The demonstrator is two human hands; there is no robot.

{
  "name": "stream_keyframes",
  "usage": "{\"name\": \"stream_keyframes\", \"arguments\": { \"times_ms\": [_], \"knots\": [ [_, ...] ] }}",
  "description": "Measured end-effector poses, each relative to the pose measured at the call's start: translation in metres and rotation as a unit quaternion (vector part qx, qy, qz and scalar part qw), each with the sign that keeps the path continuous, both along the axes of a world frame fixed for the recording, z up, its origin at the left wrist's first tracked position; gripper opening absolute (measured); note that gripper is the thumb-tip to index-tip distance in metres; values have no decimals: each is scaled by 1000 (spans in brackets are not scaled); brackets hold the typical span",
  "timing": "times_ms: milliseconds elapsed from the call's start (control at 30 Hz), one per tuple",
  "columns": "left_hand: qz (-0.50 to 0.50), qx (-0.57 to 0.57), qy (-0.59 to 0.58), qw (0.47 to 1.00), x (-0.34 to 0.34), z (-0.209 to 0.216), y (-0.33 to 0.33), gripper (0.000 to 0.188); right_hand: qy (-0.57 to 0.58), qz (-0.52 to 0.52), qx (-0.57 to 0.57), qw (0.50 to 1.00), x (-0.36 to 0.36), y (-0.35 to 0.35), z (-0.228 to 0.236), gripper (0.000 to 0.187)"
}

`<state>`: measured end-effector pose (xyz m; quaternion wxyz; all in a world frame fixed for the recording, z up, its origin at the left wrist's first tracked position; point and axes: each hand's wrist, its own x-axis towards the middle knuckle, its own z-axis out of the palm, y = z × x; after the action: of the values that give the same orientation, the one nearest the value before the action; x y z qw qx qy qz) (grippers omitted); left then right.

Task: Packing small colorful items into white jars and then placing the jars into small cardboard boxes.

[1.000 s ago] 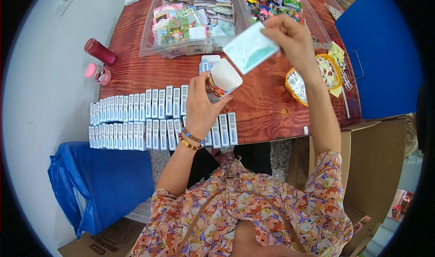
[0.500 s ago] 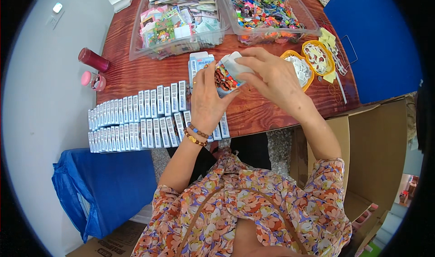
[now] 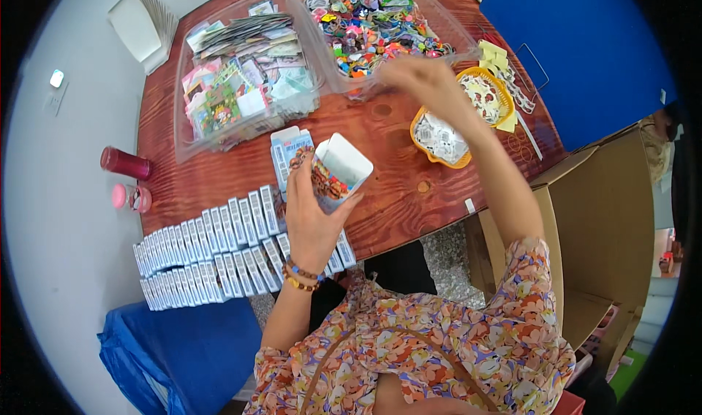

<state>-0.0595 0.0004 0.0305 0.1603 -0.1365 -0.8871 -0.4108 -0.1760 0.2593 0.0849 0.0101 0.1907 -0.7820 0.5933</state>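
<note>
My left hand (image 3: 313, 228) grips a small light-blue cardboard box (image 3: 342, 165) with a colourful printed front, tilted, its white flap up and its top open. Another such box (image 3: 281, 160) with raised flaps stands just behind it on the table. Reaching forward, my right hand (image 3: 424, 86) is over the near edge of a clear plastic tub (image 3: 349, 87) heaped with colourful little trinkets and bands. That hand is smeared by motion, so its fingers and anything in them cannot be made out.
Two rows of closed light-blue boxes (image 3: 219, 228) line the table's near left edge. A clear tub (image 3: 180, 133) of flat packets stands behind. Two yellow baskets (image 3: 423, 146) hold small white pieces. A red cylinder (image 3: 126, 163) and a pink-lidded jar (image 3: 139, 198) are far left.
My right hand has left the box and moved forward to the trinket tub. The box stays in my left hand, its opening now showing. The whole view has shifted.
</note>
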Motion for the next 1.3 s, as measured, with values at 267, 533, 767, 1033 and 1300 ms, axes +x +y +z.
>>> {"name": "stream_keyframes", "arguments": {
  "times_ms": [267,533,767,1033,1300],
  "knots": [
    [-34,43,-97,994,12,5,1,86,18,-239,475,847,-181,76,-71,31],
    [-24,52,-95,994,2,14,-7,91,-80,-120,566,812,-223,102,-90,22],
    [-26,81,-129,988,3,5,-12,91,-135,-164,405,889,-207,102,-74,23],
    [-32,84,-151,984,1,5,-11,90,-130,-102,456,874,-200,87,-79,21],
    [-37,53,-156,986,-2,4,-14,90,-89,-101,338,932,-216,101,-89,19]
  ]
}}
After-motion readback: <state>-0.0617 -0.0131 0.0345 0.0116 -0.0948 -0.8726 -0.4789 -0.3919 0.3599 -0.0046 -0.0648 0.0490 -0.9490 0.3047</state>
